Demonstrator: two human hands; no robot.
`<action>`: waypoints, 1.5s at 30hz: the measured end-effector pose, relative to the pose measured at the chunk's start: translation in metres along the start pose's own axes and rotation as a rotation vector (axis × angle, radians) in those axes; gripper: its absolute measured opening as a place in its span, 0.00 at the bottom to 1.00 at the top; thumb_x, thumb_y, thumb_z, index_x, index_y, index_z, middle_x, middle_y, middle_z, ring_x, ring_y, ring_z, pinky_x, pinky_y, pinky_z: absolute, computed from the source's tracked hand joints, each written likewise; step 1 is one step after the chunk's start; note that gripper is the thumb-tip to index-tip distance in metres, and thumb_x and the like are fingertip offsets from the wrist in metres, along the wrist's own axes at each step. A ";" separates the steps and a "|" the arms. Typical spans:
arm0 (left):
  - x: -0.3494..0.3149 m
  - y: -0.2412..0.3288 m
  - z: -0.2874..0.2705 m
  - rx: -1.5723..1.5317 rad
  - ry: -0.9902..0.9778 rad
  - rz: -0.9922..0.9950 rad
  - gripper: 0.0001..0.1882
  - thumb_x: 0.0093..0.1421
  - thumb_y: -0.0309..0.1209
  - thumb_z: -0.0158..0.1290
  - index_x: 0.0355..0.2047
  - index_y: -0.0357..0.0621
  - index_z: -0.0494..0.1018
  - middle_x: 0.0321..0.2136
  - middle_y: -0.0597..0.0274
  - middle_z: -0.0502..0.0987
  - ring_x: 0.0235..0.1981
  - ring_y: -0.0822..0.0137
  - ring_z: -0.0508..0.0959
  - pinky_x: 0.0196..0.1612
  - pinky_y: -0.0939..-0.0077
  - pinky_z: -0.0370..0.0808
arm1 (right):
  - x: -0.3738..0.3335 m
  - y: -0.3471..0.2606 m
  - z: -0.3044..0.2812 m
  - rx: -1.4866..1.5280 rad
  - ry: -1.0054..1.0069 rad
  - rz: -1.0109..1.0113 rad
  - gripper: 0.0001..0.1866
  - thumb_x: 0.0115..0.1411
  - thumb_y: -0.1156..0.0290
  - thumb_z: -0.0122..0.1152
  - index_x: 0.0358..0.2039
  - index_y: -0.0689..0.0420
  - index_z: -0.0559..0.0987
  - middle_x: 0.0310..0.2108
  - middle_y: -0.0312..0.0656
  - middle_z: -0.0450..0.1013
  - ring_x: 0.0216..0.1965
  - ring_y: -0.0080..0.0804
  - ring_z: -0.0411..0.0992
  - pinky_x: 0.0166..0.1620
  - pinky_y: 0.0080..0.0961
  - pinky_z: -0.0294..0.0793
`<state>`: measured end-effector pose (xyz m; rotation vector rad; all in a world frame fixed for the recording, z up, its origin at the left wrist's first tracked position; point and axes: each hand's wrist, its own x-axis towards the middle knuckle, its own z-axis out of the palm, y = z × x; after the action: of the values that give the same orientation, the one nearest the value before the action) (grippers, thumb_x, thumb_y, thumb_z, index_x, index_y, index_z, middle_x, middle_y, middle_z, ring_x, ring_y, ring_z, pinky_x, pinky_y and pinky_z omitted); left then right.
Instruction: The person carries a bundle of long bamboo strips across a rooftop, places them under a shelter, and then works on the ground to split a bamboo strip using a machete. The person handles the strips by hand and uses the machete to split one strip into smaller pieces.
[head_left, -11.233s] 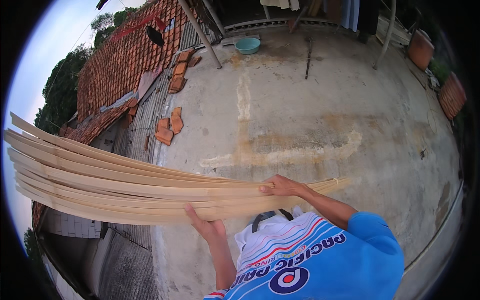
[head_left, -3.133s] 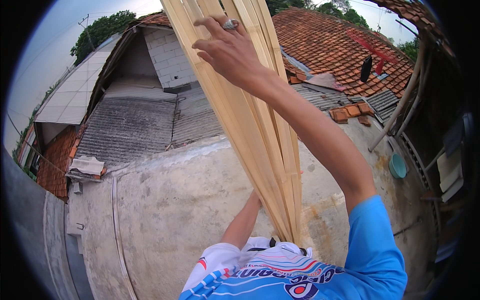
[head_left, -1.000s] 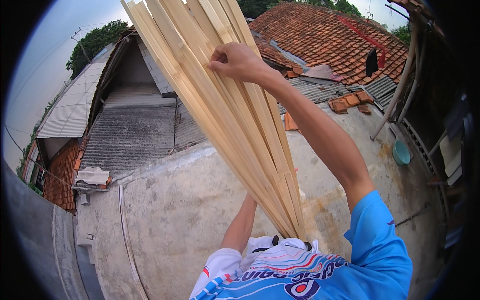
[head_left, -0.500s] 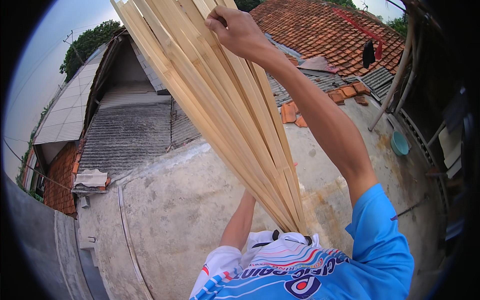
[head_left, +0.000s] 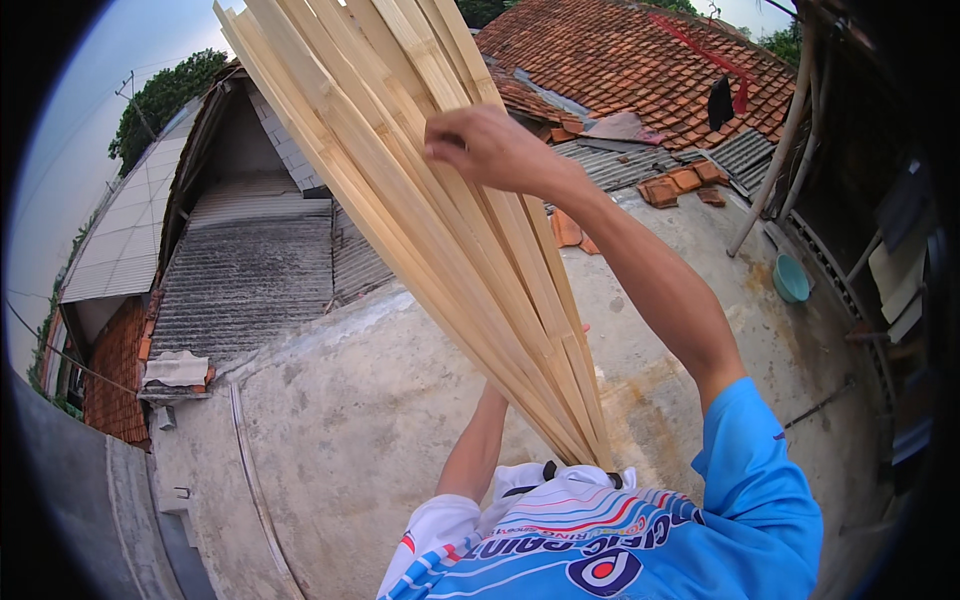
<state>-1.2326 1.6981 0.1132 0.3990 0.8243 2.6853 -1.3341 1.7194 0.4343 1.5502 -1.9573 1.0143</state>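
A tall bundle of pale bamboo strips (head_left: 440, 230) leans up and away to the left in front of me. Its strips fan apart toward the top and draw together at the bottom, where the lower ends meet the front of my shirt. Behind the bundle goes my left forearm; only a fingertip of my left hand (head_left: 587, 328) shows past the right edge, the rest being hidden by the strips. Across the front, at upper middle height, is my right hand (head_left: 485, 148), its fingers curled in toward the thumb. Whether anything lies inside that curl is hidden.
Below me spreads a stained concrete surface (head_left: 340, 430). Grey corrugated roofing (head_left: 245, 265) lies at left, and a red tiled roof (head_left: 640, 60) stands beyond. Loose orange tiles (head_left: 685, 182), a slanting pole (head_left: 770, 175) and a turquoise basin (head_left: 790, 278) are on the right.
My right hand has come down along the front of the bundle, from near the top edge of the picture, with its fingers still curled. The bundle and my left arm stay almost the same.
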 end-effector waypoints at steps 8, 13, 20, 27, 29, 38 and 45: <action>-0.002 0.004 0.009 -0.143 0.004 -0.012 0.30 0.72 0.46 0.39 0.68 0.42 0.56 0.63 0.49 0.64 0.62 0.44 0.69 0.66 0.50 0.66 | 0.024 0.024 -0.019 -0.389 0.045 -0.268 0.08 0.61 0.68 0.63 0.38 0.56 0.81 0.48 0.44 0.72 0.49 0.40 0.71 0.50 0.35 0.74; -0.002 0.000 0.006 -0.100 -0.035 -0.007 0.32 0.72 0.48 0.39 0.68 0.43 0.54 0.64 0.49 0.63 0.63 0.43 0.67 0.66 0.50 0.65 | 0.029 0.023 -0.020 -0.661 0.004 -0.412 0.06 0.58 0.63 0.65 0.33 0.50 0.84 0.60 0.39 0.63 0.61 0.38 0.60 0.62 0.45 0.62; -0.006 0.003 0.007 -0.234 -0.022 -0.012 0.35 0.71 0.52 0.38 0.69 0.43 0.52 0.65 0.47 0.61 0.65 0.43 0.64 0.67 0.51 0.64 | 0.034 -0.004 -0.030 -0.180 0.435 -0.335 0.09 0.57 0.69 0.68 0.25 0.60 0.80 0.48 0.44 0.70 0.55 0.44 0.64 0.53 0.44 0.67; -0.002 -0.001 -0.005 0.067 0.075 0.048 0.32 0.70 0.53 0.41 0.66 0.46 0.60 0.59 0.46 0.70 0.56 0.46 0.75 0.57 0.56 0.76 | -0.026 -0.029 0.019 -0.059 -0.019 -0.399 0.07 0.52 0.61 0.72 0.27 0.48 0.85 0.62 0.36 0.63 0.67 0.43 0.52 0.70 0.45 0.48; -0.002 -0.001 -0.003 0.095 0.085 0.058 0.32 0.70 0.53 0.41 0.66 0.46 0.59 0.59 0.46 0.70 0.56 0.46 0.75 0.58 0.56 0.75 | -0.043 -0.035 0.031 -0.233 -0.138 -0.443 0.06 0.51 0.61 0.72 0.26 0.48 0.85 0.65 0.35 0.60 0.70 0.42 0.47 0.73 0.44 0.42; -0.009 0.003 -0.001 0.142 0.065 0.078 0.33 0.70 0.54 0.40 0.67 0.47 0.58 0.61 0.45 0.68 0.58 0.46 0.73 0.60 0.55 0.74 | -0.050 -0.033 0.051 -0.513 -0.235 -0.544 0.04 0.51 0.66 0.67 0.21 0.48 0.82 0.67 0.29 0.57 0.74 0.34 0.39 0.75 0.41 0.35; -0.008 0.005 0.003 0.174 0.057 0.085 0.33 0.70 0.54 0.39 0.68 0.47 0.57 0.62 0.45 0.67 0.59 0.47 0.72 0.61 0.55 0.72 | -0.019 -0.031 0.004 -0.407 0.366 -0.477 0.05 0.55 0.68 0.66 0.23 0.51 0.81 0.51 0.33 0.70 0.61 0.33 0.63 0.60 0.39 0.66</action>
<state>-1.2254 1.6932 0.1174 0.4073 1.0860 2.7224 -1.2986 1.7250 0.4263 1.3834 -1.3470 0.5990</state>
